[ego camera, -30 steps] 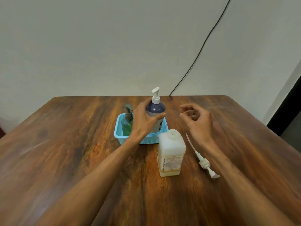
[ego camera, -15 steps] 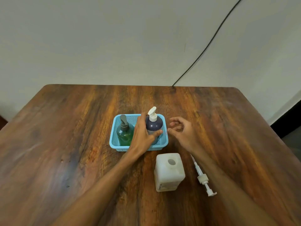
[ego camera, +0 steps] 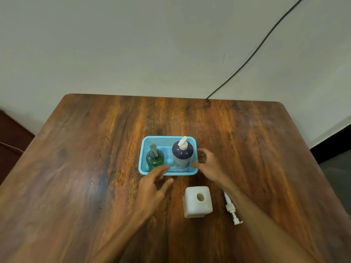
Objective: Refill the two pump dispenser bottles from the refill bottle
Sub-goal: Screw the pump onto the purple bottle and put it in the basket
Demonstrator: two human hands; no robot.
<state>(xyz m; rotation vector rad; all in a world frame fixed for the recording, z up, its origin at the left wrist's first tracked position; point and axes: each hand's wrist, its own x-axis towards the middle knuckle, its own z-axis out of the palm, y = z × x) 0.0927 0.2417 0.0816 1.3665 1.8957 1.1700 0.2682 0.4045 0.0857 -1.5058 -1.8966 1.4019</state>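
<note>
A dark blue pump bottle (ego camera: 182, 155) with a white pump stands in the right half of a light blue basket (ego camera: 144, 149). A small green pump bottle (ego camera: 155, 158) stands in its left half. The white square refill bottle (ego camera: 197, 202) sits uncapped on the table in front of the basket. Its white pump (ego camera: 231, 208) lies to its right. My left hand (ego camera: 152, 186) hovers open just in front of the basket, holding nothing. My right hand (ego camera: 209, 167) rests at the basket's right front corner, fingers curled, thumb near the blue bottle's base.
The wooden table (ego camera: 76, 168) reaches a pale wall at the back. A black cable (ego camera: 252, 54) runs down the wall to the table's far edge. Dark furniture (ego camera: 11, 141) shows at the far left.
My left hand has let go of the dark blue bottle and pulled back toward me. The bottle now stands in the basket. My right hand has moved to the basket's right corner.
</note>
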